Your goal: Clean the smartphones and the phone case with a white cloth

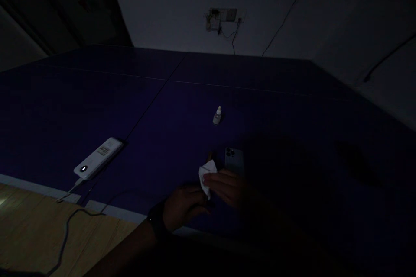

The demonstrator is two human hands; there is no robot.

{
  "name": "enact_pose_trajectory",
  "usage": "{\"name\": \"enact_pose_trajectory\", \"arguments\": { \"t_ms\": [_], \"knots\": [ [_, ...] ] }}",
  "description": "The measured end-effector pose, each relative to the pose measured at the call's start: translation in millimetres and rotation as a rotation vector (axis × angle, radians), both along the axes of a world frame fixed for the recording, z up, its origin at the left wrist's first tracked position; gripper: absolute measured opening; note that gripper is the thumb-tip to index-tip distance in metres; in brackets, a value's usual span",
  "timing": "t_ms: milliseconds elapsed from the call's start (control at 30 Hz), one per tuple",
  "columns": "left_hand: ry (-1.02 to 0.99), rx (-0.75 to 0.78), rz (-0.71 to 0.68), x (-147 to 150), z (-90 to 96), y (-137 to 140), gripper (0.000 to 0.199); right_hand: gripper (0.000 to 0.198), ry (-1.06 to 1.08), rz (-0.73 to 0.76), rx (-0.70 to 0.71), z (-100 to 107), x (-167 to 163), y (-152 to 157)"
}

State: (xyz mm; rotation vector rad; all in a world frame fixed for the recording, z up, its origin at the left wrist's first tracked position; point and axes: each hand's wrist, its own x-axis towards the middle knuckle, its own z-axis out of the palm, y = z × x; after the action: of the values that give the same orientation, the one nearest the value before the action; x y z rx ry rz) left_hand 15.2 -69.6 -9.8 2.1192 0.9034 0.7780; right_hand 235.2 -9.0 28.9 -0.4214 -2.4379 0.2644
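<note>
In dim light, my right hand point(225, 186) pinches a folded white cloth or tissue point(208, 172) between its fingertips. My left hand point(183, 207), with a dark band on the wrist, is curled just below and left of the cloth. What its fingers hold is lost in shadow. A small brown piece point(210, 156) pokes out beyond the cloth's upper edge; its kind cannot be made out. Partly behind my right hand lies a phone point(234, 160), camera side up. A small dropper bottle point(217, 117) with a pale top stands upright farther off.
On the left of the dark blue table point(175, 125) lies a white power bank point(99, 158) with a lit spot and a cable point(66, 225) running over the near edge. At the back wall are sockets point(224, 16) with hanging wires.
</note>
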Motion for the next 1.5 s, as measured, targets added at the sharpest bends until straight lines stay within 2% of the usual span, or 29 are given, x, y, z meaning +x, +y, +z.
{"name": "enact_pose_trajectory", "arguments": {
  "t_ms": [133,333,500,567,700,767,967,1100,1200,1367,1500],
  "knots": [
    [0.013,0.064,-0.006,2.0,-1.3,-0.3,0.036,0.03,0.027,-0.072,0.058,-8.5,1.7,10.9],
    [0.035,0.128,0.023,3.5,-1.2,-2.5,0.037,0.031,-0.117,0.048,0.036,-13.2,3.6,-22.3],
    [0.047,0.139,0.006,2.5,2.1,-0.2,0.037,0.03,-0.002,-0.06,0.094,-11.9,2.4,8.9],
    [0.054,0.15,0.004,2.5,2.5,-0.2,0.038,0.03,0.008,-0.068,0.109,-10.3,1.3,11.9],
    [0.061,0.178,0.026,3.6,0.9,-2.6,0.036,0.032,-0.086,0.046,0.099,-11.8,0.4,-18.1],
    [0.066,0.187,0.037,4.0,-0.2,-3.2,0.035,0.031,-0.158,0.023,0.053,-13.3,1.2,-28.7],
    [0.077,0.192,0.021,3.3,-2.5,-0.3,0.035,0.031,-0.074,-0.07,0.067,-10.7,1.0,-7.9],
    [0.084,0.206,0.033,3.2,-2.2,-2.0,0.03,0.032,-0.148,0.018,0.047,-18.1,1.3,-24.2],
    [0.089,0.216,0.041,3.8,-2.3,-2.9,0.036,0.032,-0.186,0.013,0.025,-21.8,3.5,-31.1],
    [0.102,0.221,0.028,4.1,-2.0,-1.1,0.039,0.032,-0.084,-0.098,0.069,-11.4,1.8,-11.7],
    [0.11,0.233,0.038,4.2,-2.6,-2.5,0.038,0.026,-0.184,-0.037,0.057,-3.3,-1.3,-24.7]
  ]
}}
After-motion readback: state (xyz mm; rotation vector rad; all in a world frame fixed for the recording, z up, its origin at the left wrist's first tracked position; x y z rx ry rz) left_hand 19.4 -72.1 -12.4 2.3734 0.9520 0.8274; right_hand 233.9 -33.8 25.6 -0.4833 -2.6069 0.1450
